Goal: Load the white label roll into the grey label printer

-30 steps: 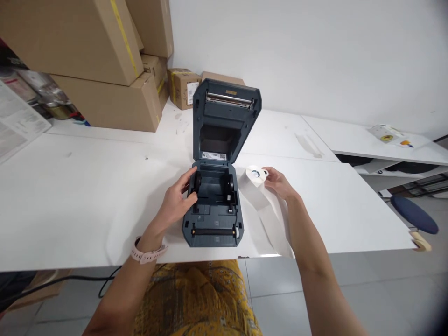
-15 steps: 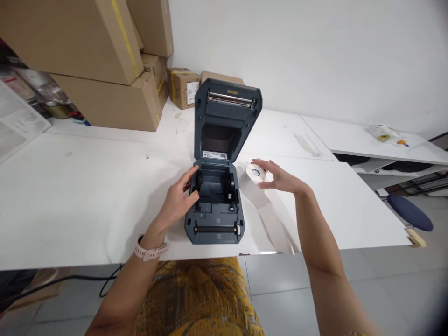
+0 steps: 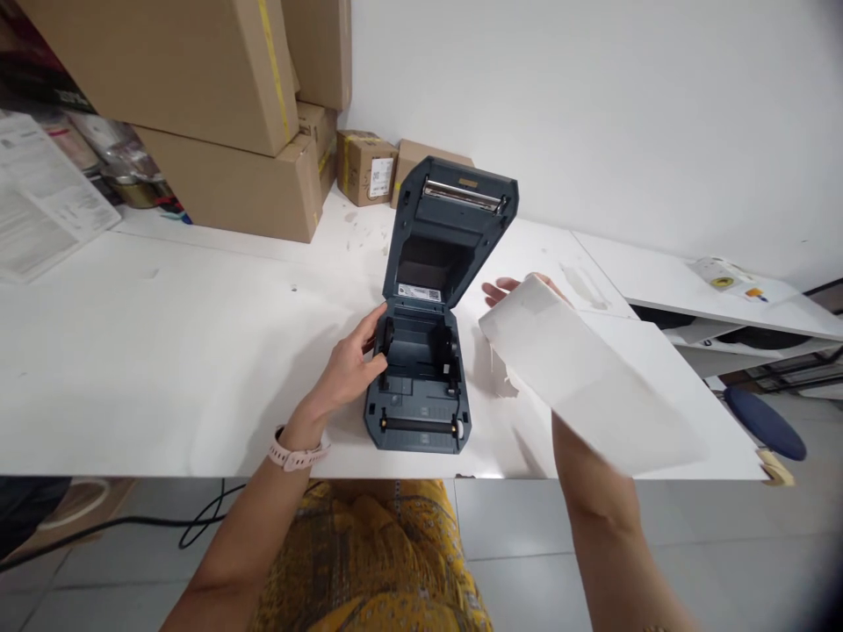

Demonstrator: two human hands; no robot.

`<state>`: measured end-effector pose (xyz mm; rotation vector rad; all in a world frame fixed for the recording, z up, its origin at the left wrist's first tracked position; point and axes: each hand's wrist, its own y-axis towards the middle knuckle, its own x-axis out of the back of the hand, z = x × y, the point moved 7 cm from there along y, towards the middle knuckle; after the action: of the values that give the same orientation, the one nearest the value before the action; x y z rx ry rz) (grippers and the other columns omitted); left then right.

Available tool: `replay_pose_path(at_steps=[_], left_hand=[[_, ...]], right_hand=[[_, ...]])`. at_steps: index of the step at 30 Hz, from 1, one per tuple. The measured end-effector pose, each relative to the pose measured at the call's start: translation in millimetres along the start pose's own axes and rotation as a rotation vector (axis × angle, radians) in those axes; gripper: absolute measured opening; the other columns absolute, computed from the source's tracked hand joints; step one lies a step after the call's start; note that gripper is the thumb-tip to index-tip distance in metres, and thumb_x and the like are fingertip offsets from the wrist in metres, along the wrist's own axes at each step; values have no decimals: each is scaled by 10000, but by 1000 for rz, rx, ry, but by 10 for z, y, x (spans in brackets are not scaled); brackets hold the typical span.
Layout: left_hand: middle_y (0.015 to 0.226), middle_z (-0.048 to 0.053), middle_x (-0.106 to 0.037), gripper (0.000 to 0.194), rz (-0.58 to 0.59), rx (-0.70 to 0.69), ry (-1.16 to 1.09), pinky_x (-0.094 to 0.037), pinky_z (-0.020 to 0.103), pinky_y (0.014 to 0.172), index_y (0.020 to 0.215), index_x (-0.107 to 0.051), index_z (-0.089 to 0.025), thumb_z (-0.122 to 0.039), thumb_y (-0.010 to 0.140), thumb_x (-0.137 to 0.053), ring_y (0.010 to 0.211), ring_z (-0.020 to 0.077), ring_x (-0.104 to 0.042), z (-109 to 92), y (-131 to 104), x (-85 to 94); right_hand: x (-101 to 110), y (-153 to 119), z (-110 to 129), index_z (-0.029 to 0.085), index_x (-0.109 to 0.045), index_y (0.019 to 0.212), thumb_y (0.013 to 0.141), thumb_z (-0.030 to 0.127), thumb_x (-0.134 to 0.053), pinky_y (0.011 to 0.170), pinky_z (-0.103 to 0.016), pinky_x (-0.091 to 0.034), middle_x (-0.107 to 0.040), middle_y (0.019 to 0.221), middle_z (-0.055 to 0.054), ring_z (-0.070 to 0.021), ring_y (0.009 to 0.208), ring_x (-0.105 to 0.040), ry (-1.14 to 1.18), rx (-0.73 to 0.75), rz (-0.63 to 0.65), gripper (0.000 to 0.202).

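Observation:
A dark grey label printer (image 3: 421, 386) stands on the white table with its lid (image 3: 451, 228) raised; its roll bay holds no roll. My left hand (image 3: 349, 369) grips the printer's left side wall, fingers outside and thumb over the inner edge. To the right of the printer, my right hand (image 3: 504, 290) is behind the roll of white labels (image 3: 527, 303), lifted above the table. Only some fingertips show past the roll. A wide loose strip of label paper (image 3: 599, 386) trails from it towards the lower right, over my forearm.
Cardboard boxes (image 3: 224, 175) are stacked at the back left, with smaller ones (image 3: 366, 171) behind the printer. Papers in a clear sleeve (image 3: 49, 202) lean at the far left. A blue stool (image 3: 764, 423) stands beyond the table's right end.
My right hand has taken hold of the label roll and raised it, turning it so the strip swings across my forearm. My left hand remains on the printer. The view has shifted slightly.

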<state>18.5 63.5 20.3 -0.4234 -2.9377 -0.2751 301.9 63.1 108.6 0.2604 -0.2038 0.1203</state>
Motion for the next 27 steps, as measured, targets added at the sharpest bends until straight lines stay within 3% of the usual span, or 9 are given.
replay_pose_path(at_steps=[3, 7, 10, 13, 16, 20, 23, 27], left_hand=[[1671, 112, -450, 860, 26, -5, -62, -353, 518, 1287, 1637, -359, -228, -215, 823, -637, 1539, 311, -448, -4, 16, 5], [1703, 126, -391, 890, 83, -33, -143, -333, 523, 1295, 1645, -332, -229, -295, 834, -693, 1564, 323, -405, -26, 25, 8], [1725, 130, -345, 905, 119, -38, -183, -331, 531, 1295, 1667, -283, -246, -342, 866, -693, 1582, 331, -371, -7, 17, 7], [1742, 110, -312, 907, 119, -31, -180, -329, 531, 1298, 1676, -264, -277, -370, 880, -690, 1591, 341, -352, 39, 7, 18], [1752, 99, -289, 906, 116, -29, -145, -323, 526, 1303, 1679, -260, -296, -434, 896, -694, 1612, 351, -301, 67, -4, 23], [1756, 82, -278, 889, 116, -27, -115, -320, 543, 1302, 1680, -260, -322, -484, 919, -690, 1620, 355, -278, 49, -13, 30], [1753, 63, -290, 878, 121, -32, -126, -307, 545, 1307, 1677, -270, -334, -480, 919, -689, 1619, 342, -285, 17, -14, 28], [1747, 50, -312, 865, 129, -26, -125, -308, 526, 1311, 1671, -284, -334, -470, 920, -691, 1611, 330, -310, 29, -16, 19]], right_hand=[[-492, 127, 274, 298, -529, 1162, 682, 834, -724, 794, -409, -578, -704, 1096, -69, -294, 1023, -707, 70, 16, 273, 745], [-1015, 294, 372, 244, -583, 1129, 607, 538, -917, 830, -377, -548, -691, 1120, -48, -256, 993, -676, -384, 32, 596, 686], [-1241, 365, 251, 246, -583, 1158, 658, 523, -895, 780, -379, -542, -716, 1073, -46, -261, 933, -685, -689, -26, 715, 651], [-1363, 397, 103, 240, -576, 1202, 680, 648, -861, 741, -403, -539, -729, 951, -46, -283, 847, -692, -861, -36, 749, 721], [-1438, 401, -52, 237, -561, 1245, 700, 749, -808, 759, -421, -546, -745, 960, -62, -301, 838, -713, -903, -17, 766, 787], [-1465, 358, -260, 203, -561, 1287, 815, 782, -695, 839, -480, -558, -765, 1118, -146, -385, 989, -740, -976, -49, 768, 758], [-1447, 235, -210, 168, -544, 1400, 919, 736, -607, 961, -574, -553, -707, 1324, -221, -442, 1205, -688, -1002, 89, 682, 747], [-1337, -207, 21, 244, -370, 1615, 1062, 592, -440, 1200, -599, -442, -434, 1674, -163, -349, 1536, -449, -927, 325, 542, 657]])
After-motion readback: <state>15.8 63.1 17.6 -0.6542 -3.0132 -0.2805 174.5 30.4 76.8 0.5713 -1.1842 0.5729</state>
